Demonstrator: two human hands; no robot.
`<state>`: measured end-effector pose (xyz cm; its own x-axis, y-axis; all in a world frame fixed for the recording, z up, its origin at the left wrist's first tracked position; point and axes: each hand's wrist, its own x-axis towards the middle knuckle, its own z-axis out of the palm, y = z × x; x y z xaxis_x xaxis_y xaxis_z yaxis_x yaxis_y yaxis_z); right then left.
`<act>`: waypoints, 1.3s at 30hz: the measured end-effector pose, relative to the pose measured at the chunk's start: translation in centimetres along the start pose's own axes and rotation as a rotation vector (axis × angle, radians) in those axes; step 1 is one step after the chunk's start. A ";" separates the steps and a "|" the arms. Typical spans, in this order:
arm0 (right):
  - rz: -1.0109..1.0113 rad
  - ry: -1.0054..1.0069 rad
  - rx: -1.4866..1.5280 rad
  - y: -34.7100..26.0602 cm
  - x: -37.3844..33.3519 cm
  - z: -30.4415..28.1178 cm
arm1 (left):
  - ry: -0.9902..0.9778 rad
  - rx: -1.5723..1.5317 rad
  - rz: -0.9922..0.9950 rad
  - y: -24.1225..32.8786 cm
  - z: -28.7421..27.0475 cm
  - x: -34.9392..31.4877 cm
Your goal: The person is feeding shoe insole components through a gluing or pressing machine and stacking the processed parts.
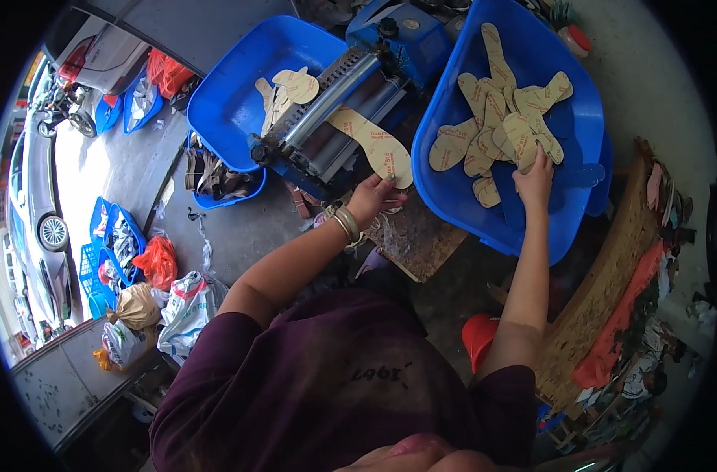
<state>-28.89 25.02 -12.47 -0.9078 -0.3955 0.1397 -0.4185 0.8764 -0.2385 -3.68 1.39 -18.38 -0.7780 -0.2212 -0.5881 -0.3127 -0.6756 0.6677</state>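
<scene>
My left hand (372,201) is closed on the near end of a tan insole board (376,148) with red print. The far end of that piece lies between the rollers of a blue and metal roller machine (321,106). Over on the right, my right hand (535,178) reaches into a large blue tub (447,206), its fingers closed on another insole board (518,132). A loose pile of similar insole boards (484,98) lies around it in the tub. Bangles circle my left wrist.
Behind the machine, a second blue tub (225,102) holds several insole boards. A small blue basket (252,193) of dark strips sits below it. Stuffed bags (189,307) stand at left, a wooden bench (598,275) at right, and a red object (478,338) near my right forearm.
</scene>
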 end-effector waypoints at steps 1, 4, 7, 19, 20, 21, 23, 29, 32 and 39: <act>-0.052 0.027 0.104 -1.5 -1.4 -1.3 | 0.013 0.032 0.039 0.2 -0.3 0.7; -0.124 0.030 0.453 -7.1 -6.1 -5.4 | 0.171 -0.108 0.110 1.2 0.6 0.1; -0.273 0.010 0.723 -10.7 -10.4 -7.3 | 0.141 -0.059 0.144 -1.0 0.4 -3.4; -0.125 -0.110 0.330 -6.7 -1.1 0.3 | -0.192 0.309 0.080 -0.5 0.1 -11.0; -0.011 -0.169 0.198 -4.1 1.1 1.8 | -0.180 0.306 0.085 -0.8 -0.3 -10.6; -0.016 -0.177 0.074 -1.7 2.7 3.0 | -0.199 0.276 0.005 -1.0 -0.5 -10.1; -0.119 -0.182 -0.071 1.0 4.2 4.3 | -0.227 0.185 -0.077 -2.1 -1.2 -8.7; -0.267 -0.118 -0.276 -1.3 3.7 3.8 | -0.114 0.080 -0.155 -2.0 -1.4 -4.9; -0.316 -0.100 -0.195 -1.3 2.4 2.1 | -0.100 0.047 -0.148 -1.8 -1.7 -2.8; -0.113 0.056 0.424 -4.9 -2.1 -5.9 | -0.053 -0.035 -0.010 0.1 -2.3 1.8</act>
<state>-24.75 23.16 -5.89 -0.8575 -0.4568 0.2369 -0.5005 0.6336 -0.5900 -3.84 -0.63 -20.39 -0.8027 -0.1775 -0.5694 -0.3024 -0.7018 0.6450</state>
